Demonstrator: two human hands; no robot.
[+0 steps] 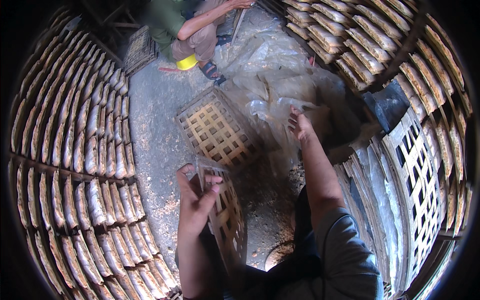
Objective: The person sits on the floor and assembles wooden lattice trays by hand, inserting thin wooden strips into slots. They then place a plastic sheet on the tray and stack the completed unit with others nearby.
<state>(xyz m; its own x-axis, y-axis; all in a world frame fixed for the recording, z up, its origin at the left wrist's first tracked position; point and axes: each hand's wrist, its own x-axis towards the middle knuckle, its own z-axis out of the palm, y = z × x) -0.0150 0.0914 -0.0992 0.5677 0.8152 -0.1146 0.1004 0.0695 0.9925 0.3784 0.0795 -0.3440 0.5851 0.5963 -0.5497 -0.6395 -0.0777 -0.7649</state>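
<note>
A dark grey fabric sleeve (345, 250) lies nearest, at the lower edge, on the right arm. The left hand (200, 197) is closed on the rim of a rectangular wood-rimmed tray of open-woven tan strips (227, 204), its fingers curled over the edge. This tray stands steeply in front of the body; its lattice shows square gaps, with the lower part in shadow. The right hand (300, 125) reaches forward, fingers spaced and partly bent, at crumpled translucent plastic sheeting (275, 65); whether it grasps the sheeting cannot be told. Beyond the tray is a similar tan lattice panel (216, 129), evenly woven, near the sheeting
</note>
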